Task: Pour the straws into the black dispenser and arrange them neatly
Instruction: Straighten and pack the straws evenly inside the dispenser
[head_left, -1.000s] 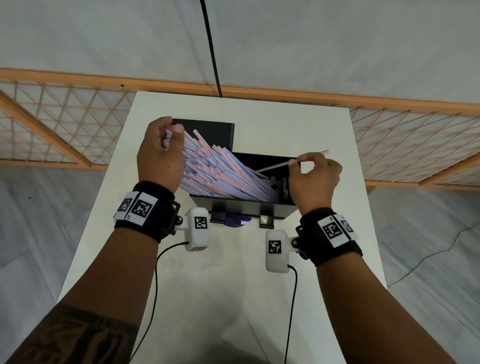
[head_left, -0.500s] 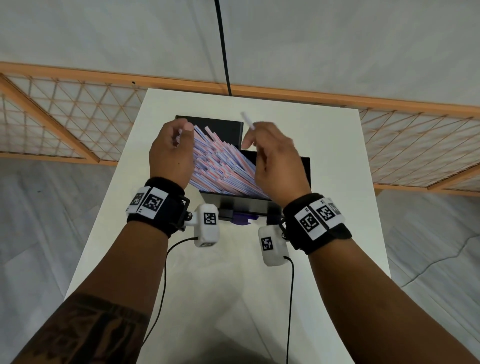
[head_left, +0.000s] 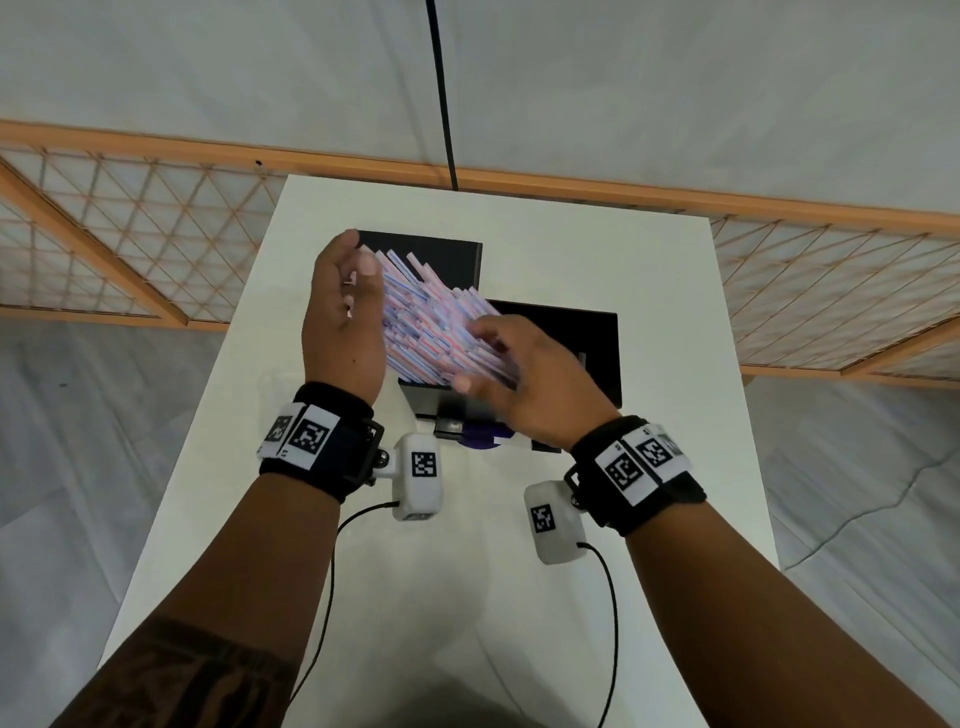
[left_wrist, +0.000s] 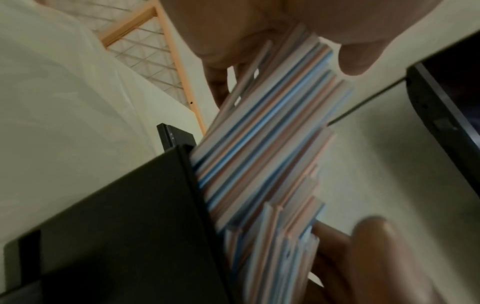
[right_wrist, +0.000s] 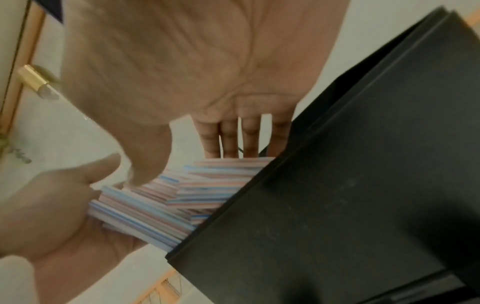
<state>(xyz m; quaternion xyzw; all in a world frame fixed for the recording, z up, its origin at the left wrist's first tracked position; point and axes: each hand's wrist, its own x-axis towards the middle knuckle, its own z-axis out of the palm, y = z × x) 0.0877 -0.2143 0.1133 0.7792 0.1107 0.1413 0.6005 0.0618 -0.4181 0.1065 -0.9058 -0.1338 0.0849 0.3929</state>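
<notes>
A bundle of pink, blue and white straws leans out of the left end of the black dispenser, its free ends raised to the left. My left hand stands with its palm against those free ends, fingers nearly straight and thumb on top. My right hand lies flat on the bundle with straight fingers. In the right wrist view my right fingers reach over the straws beside the dispenser wall. In the left wrist view the straws rise from the dispenser.
A flat black lid lies just behind the straws on the white table. A black cable runs away from the table's far edge. An orange lattice railing surrounds the table, close to its sides.
My right hand no longer pinches the single straw; it has come down flat onto the bundle. My left hand has opened its fingers against the straw ends.
</notes>
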